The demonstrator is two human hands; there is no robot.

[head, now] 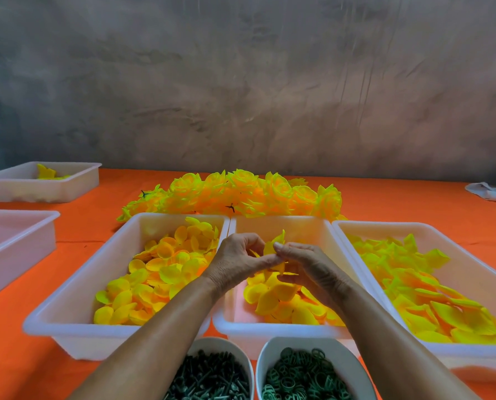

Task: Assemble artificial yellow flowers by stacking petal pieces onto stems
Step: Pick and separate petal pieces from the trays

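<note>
An orange counter [76,226] runs across the room to a rough, mottled grey-brown wall [241,82]. The landmark here is the middle tray [278,223], a white plastic tub with loose yellow petals heaped toward its near end.

Above that middle tray the 2 hands meet. The left hand [236,261] has its fingers curled and its thumb and fingertips pinching a yellow petal piece [275,245]; the right hand [307,264] is curled round the same piece from the other side, fingertips touching the left's. Whether a stem is in there I cannot tell.

Left of the middle tray, touching its side, sits a tray of round petals [166,264]. On its right, also touching, is a tray of pointed petals [414,284]. Beyond its far rim lies a row of finished yellow flowers [241,194], close against the 3 trays. Nearer than the middle tray stand 2 white bowls, one with dark green stems [209,376], one with green rings [304,376].

Well to the left of the middle tray are 2 more white tubs [38,183], the farther holding a few petals. Far right, at the counter's edge, lies a white cloth [489,192]. Bare orange shows between the left tubs and the 3 trays, and past the flowers up to the wall.
</note>
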